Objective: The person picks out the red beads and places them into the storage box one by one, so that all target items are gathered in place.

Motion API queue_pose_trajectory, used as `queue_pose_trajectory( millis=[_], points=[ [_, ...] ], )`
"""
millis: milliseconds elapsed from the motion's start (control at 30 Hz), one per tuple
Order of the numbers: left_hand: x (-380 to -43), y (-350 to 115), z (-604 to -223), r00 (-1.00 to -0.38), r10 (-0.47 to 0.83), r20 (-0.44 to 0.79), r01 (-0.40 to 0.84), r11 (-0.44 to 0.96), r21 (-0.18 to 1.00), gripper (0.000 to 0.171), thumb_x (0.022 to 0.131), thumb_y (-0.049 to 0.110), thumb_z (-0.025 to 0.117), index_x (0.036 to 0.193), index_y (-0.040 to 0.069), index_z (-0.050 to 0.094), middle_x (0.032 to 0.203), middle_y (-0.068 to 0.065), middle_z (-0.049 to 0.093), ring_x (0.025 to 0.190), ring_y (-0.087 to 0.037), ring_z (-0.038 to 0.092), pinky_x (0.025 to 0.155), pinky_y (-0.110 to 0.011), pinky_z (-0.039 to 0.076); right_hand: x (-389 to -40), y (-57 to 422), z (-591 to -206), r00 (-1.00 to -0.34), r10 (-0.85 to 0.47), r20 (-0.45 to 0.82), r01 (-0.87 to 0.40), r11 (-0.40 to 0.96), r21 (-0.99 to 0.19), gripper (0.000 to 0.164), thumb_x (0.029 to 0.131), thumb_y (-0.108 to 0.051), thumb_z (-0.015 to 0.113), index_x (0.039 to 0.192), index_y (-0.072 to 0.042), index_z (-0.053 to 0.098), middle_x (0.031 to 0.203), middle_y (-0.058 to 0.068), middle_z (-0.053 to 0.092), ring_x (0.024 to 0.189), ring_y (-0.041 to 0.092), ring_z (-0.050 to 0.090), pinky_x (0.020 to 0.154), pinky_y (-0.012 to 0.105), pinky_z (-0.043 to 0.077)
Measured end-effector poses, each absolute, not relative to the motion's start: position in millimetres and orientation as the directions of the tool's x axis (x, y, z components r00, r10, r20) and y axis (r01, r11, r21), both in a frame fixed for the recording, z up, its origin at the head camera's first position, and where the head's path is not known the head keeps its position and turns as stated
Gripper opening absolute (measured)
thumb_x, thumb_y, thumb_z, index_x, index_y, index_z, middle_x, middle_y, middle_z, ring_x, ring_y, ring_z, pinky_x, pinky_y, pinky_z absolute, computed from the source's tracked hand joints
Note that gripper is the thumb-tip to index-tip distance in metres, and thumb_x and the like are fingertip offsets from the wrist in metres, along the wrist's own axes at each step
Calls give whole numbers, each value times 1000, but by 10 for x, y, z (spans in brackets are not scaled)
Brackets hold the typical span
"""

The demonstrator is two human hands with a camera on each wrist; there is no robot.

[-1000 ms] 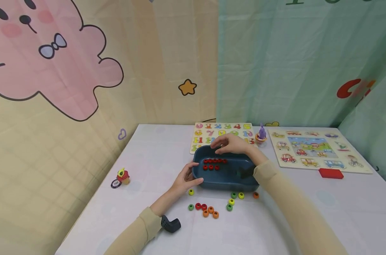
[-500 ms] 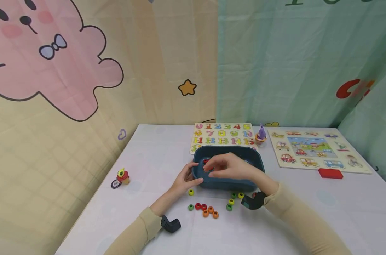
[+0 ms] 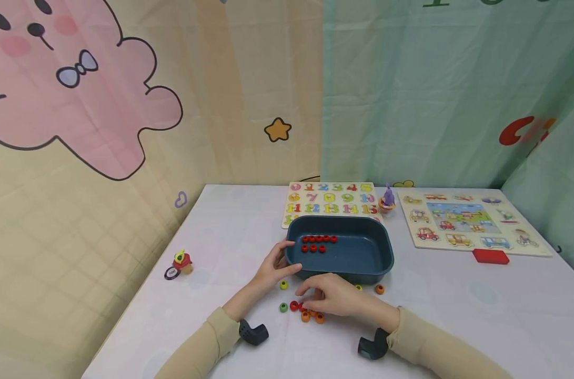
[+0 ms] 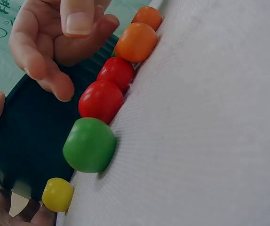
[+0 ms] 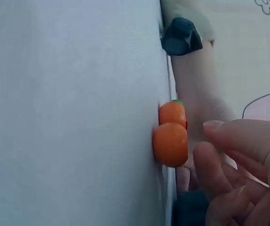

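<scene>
A dark blue plastic bin (image 3: pixel 362 255) stands mid-table, with two rows of red beads (image 3: pixel 313 248) at the left of its floor. My left hand (image 3: pixel 272 264) grips the bin's left end, thumb at the front side. In front of the bin my right hand (image 3: pixel 334 296) hovers with bent, parted fingers over loose beads; nothing shows between thumb and forefinger. Below its fingertips lie red beads (image 4: pixel 101 102), with a green bead (image 4: pixel 89 145) on one side and orange beads (image 5: pixel 170 144) on the other. A yellow bead (image 4: pixel 58 195) lies by the left hand.
Behind the bin lies a number puzzle board (image 3: pixel 331 200), beside a small purple figure (image 3: pixel 388 199). A vehicle puzzle board (image 3: pixel 471 221) and red block (image 3: pixel 491 256) are at the right. Far left stands a small toy figure (image 3: pixel 182 261). Another orange bead (image 3: pixel 379 289) lies near the bin's front-right corner.
My right hand has come from above the bin's back rim, across the bin, down to the loose beads in front. The left hand and the bin stay in place.
</scene>
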State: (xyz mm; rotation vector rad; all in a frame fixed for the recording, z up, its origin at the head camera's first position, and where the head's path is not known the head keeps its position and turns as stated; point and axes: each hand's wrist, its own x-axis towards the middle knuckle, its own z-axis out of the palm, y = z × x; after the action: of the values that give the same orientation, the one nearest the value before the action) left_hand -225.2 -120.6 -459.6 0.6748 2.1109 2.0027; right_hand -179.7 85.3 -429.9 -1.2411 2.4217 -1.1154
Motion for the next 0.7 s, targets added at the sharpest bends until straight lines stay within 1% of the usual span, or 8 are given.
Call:
queue_pose_trajectory(
  millis=[100, 200, 433, 567, 700],
  points=[
    [-2258, -1209, -4603, -883, 423, 203, 225, 3, 974, 63, 82, 18, 65, 133, 4, 30, 141, -16, 27, 120, -32, 40, 90, -30, 43, -1797, 822, -4381, -640, -755, 139, -605, 384, -697, 22, 82, -26, 64, 104, -21, 63, 81, -14, 59, 53, 0, 49, 49, 17, 44],
    [-2262, -1212, -4606, -880, 427, 208, 229, -3, 974, 64, 82, 18, 66, 132, 3, 30, 141, -17, 27, 120, -33, 40, 89, -31, 43, -1800, 809, -4427, -647, -751, 130, -596, 392, -700, 21, 82, -25, 65, 102, -22, 63, 74, -16, 57, 51, 0, 48, 46, 18, 43],
    [-2262, -1212, -4588, -892, 417, 177, 204, 22, 979, 63, 82, 16, 65, 133, 4, 31, 142, -15, 25, 121, -33, 39, 90, -31, 42, -1802, 794, -4447, -665, -737, 121, -583, 411, -700, 20, 80, -25, 67, 100, -23, 64, 67, -16, 56, 48, 0, 48, 45, 18, 43],
    [-2221, -1205, -4508, -887, 425, 178, 200, 7, 980, 62, 82, 11, 64, 132, 1, 29, 142, -19, 23, 121, -38, 36, 91, -33, 42, -1801, 790, -4448, -673, -731, 115, -585, 429, -688, 20, 79, -26, 68, 98, -23, 65, 62, -15, 54, 48, 0, 48, 44, 18, 42],
    [-2154, -1193, -4406, -883, 435, 178, 197, -2, 980, 61, 83, 10, 63, 131, -2, 28, 141, -23, 23, 121, -40, 35, 91, -32, 42, -1794, 789, -4436, -675, -724, 144, -614, 443, -654, 19, 79, -28, 68, 97, -23, 65, 59, -16, 53, 46, -1, 46, 43, 17, 40]
  ],
)
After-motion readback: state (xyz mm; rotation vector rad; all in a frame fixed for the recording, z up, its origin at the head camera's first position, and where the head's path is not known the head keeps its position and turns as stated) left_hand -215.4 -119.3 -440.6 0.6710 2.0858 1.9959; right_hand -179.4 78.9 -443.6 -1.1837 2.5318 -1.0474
